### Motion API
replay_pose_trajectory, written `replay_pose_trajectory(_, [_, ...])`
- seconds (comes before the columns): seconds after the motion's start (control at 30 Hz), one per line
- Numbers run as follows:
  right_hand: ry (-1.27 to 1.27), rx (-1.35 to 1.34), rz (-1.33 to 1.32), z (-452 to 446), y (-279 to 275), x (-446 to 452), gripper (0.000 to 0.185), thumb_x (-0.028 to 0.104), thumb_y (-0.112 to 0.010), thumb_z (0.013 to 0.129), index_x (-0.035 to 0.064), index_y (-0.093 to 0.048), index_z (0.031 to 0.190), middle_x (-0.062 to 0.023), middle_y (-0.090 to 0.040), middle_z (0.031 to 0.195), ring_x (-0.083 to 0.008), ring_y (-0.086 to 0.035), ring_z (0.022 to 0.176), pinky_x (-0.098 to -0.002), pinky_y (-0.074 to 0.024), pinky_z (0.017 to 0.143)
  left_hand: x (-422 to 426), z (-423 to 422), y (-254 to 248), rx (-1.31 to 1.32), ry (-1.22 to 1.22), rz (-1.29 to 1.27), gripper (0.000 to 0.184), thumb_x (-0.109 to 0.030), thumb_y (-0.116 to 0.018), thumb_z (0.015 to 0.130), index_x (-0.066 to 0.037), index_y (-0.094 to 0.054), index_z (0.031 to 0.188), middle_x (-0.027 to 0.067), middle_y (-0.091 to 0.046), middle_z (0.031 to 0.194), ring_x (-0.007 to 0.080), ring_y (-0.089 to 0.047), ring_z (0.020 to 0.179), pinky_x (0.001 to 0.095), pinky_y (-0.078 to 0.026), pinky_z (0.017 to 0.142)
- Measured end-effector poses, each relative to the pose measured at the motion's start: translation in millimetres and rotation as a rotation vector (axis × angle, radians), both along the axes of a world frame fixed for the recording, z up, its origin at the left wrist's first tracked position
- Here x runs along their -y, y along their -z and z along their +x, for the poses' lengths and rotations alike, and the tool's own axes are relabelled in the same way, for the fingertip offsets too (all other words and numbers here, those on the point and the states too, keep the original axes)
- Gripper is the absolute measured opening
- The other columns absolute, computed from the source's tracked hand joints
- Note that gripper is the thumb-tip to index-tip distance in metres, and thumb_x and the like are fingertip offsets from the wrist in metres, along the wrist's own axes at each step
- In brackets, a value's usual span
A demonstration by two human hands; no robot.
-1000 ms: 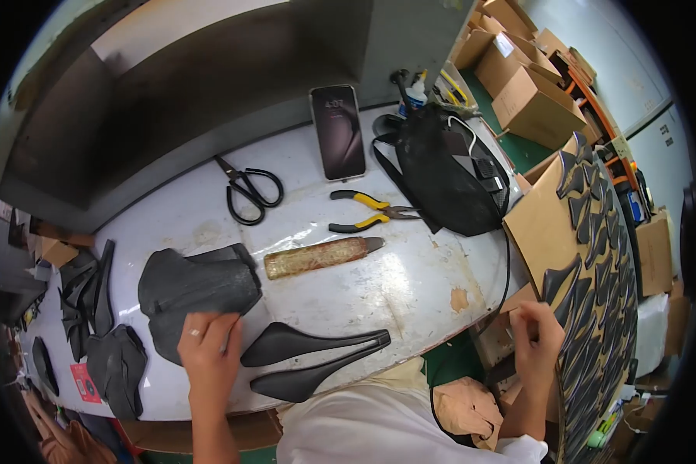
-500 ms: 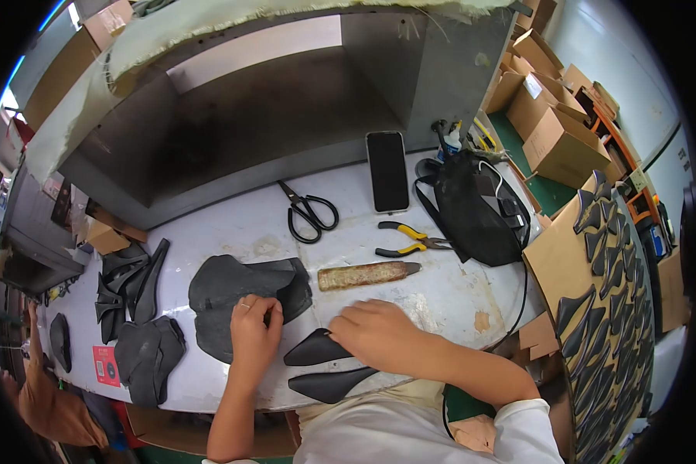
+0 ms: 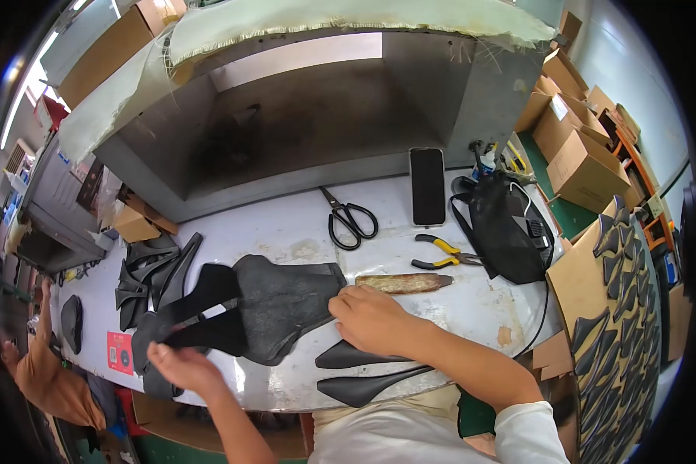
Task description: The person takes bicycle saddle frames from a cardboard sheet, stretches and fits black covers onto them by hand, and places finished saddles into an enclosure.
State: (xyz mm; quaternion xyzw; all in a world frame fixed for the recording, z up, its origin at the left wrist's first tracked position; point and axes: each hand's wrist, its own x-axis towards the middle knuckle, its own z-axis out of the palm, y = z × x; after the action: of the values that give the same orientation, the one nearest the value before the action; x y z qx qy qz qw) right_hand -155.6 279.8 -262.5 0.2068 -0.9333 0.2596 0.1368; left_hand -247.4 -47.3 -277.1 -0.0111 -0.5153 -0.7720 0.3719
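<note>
My left hand (image 3: 185, 370), slightly blurred, is closed on one end of a forked black shoe-upper piece (image 3: 224, 329), raised at the left of the bench. Part of it overlaps a stack of dark grey cut pieces (image 3: 286, 298). My right hand (image 3: 371, 321) has curled fingers at the right edge of that stack; what they hold, if anything, is hidden. Just below it lie two pointed black pieces, an upper one (image 3: 356, 355) and a lower one (image 3: 363, 388). Beyond the right hand lies a tape-wrapped knife (image 3: 402, 284).
Scissors (image 3: 352, 220), a phone (image 3: 428, 185), yellow-black pliers (image 3: 445, 254) and a black bag (image 3: 506, 228) lie farther back. More black pieces (image 3: 151, 274) and a red card (image 3: 120, 352) are at left. A board of pointed pieces (image 3: 595, 332) stands right. Another person (image 3: 54, 379) is far left.
My left hand has moved left and down from the stack, and the forked black piece is now lifted in it. My right hand has shifted off the upper pointed piece towards the stack. The view has turned.
</note>
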Motion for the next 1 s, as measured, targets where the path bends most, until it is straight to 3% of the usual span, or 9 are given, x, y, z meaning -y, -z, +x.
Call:
replay_pose_trajectory(0.27, [-0.024, 0.121, -0.024, 1, -3, -7, 0.023, 0.012, -0.066, 0.083, 0.0002, -0.058, 0.101, -0.0168, -0.064, 0.100, -0.0328, -0.061, 0.099, -0.0402, -0.0487, 0.084, 58, 68, -96, -0.047, -0.206, -0.229, 0.029, -0.021, -0.039, 0.104, -0.001, -0.041, 0.125, 0.0188, -0.062, 0.114, 0.0181, -0.059, 0.075, 0.0286, -0.051, 0.069])
replay_pose_trajectory(0.37, [-0.048, -0.003, 0.038, 9, -14, -5, 0.025, 0.014, -0.069, 0.082, 0.0013, -0.061, 0.101, -0.0155, -0.065, 0.106, -0.0321, -0.062, 0.098, -0.0399, -0.0499, 0.082, 67, 105, -110, 0.281, 0.010, -1.098, 0.017, -0.014, -0.039, 0.103, -0.001, -0.044, 0.113, 0.0126, -0.058, 0.097, 0.0181, -0.061, 0.077, 0.0314, -0.050, 0.075])
replay_pose_trajectory(0.47, [-0.158, -0.028, -0.361, 47, -40, 15, 0.045, 0.024, -0.079, 0.077, 0.0022, -0.062, 0.112, -0.0128, -0.065, 0.110, -0.0306, -0.064, 0.099, -0.0396, -0.0521, 0.079, 30, 162, -126, 0.529, 0.475, -0.958, 0.018, -0.018, -0.055, 0.099, -0.001, -0.052, 0.101, 0.0087, -0.060, 0.086, 0.0177, -0.063, 0.073, 0.0298, -0.049, 0.065])
replay_pose_trajectory(0.57, [-0.296, 0.438, -0.650, 93, -67, 35, 0.048, 0.041, -0.070, 0.088, 0.0014, -0.059, 0.112, -0.0170, -0.061, 0.116, -0.0328, -0.064, 0.095, -0.0440, -0.0508, 0.085, -40, 168, -169, 0.405, 1.000, -1.337, 0.014, -0.005, -0.061, 0.089, -0.005, -0.057, 0.102, 0.0144, -0.068, 0.091, 0.0376, -0.062, 0.071, 0.0411, -0.048, 0.064])
replay_pose_trajectory(0.67, [-0.551, 0.756, -0.615, 110, -71, 19, 0.036, 0.036, -0.063, 0.095, 0.0014, -0.058, 0.105, -0.0185, -0.061, 0.079, -0.0350, -0.061, 0.066, -0.0410, -0.0494, 0.059, -64, 162, -147, 0.298, 1.217, -1.352, 0.022, -0.012, -0.068, 0.087, -0.006, -0.056, 0.105, 0.0136, -0.068, 0.090, 0.0365, -0.063, 0.069, 0.0426, -0.048, 0.065])
replay_pose_trajectory(0.8, [-0.633, 0.853, -0.710, 137, -82, -27, 0.024, 0.020, -0.070, 0.091, -0.0015, -0.059, 0.091, -0.0199, -0.056, 0.064, -0.0372, -0.056, 0.053, -0.0421, -0.0439, 0.051, -82, 125, -108, 0.251, 1.760, -1.143, 0.044, -0.016, -0.074, 0.085, -0.005, -0.055, 0.123, 0.0161, -0.068, 0.095, 0.0283, -0.069, 0.084, 0.0406, -0.052, 0.074])
replay_pose_trajectory(0.87, [-0.559, 0.398, -1.133, 153, -79, -45, 0.031, 0.015, -0.084, 0.077, -0.0077, -0.063, 0.075, -0.0159, -0.055, 0.053, -0.0273, -0.052, 0.038, -0.0344, -0.0334, 0.037, -93, 112, -53, 0.276, 2.266, -0.680, 0.018, -0.014, -0.068, 0.090, 0.000, -0.061, 0.099, 0.0112, -0.067, 0.088, 0.0192, -0.066, 0.075, 0.0305, -0.051, 0.066])
replay_pose_trajectory(0.9, [-0.535, 0.398, -1.131, 157, -77, -49, 0.031, 0.015, -0.084, 0.077, -0.0077, -0.063, 0.075, -0.0159, -0.055, 0.053, -0.0273, -0.052, 0.038, -0.0344, -0.0334, 0.037, -90, 129, -25, 0.467, 2.119, -0.306, 0.028, -0.011, -0.082, 0.075, -0.001, -0.067, 0.096, 0.0138, -0.071, 0.091, 0.0229, -0.068, 0.078, 0.0303, -0.052, 0.068])
replay_pose_trajectory(1.0, [-0.529, 0.197, -1.352, 177, -73, -59, 0.036, 0.012, -0.084, 0.076, -0.0013, -0.054, 0.062, -0.0152, -0.052, 0.050, -0.0243, -0.049, 0.036, -0.0351, -0.0276, 0.035, -122, 177, -45, 1.136, 1.268, 0.602, 0.069, -0.017, -0.077, 0.077, -0.006, -0.045, 0.137, 0.0161, -0.070, 0.099, 0.0277, -0.069, 0.080, 0.0342, -0.054, 0.073])
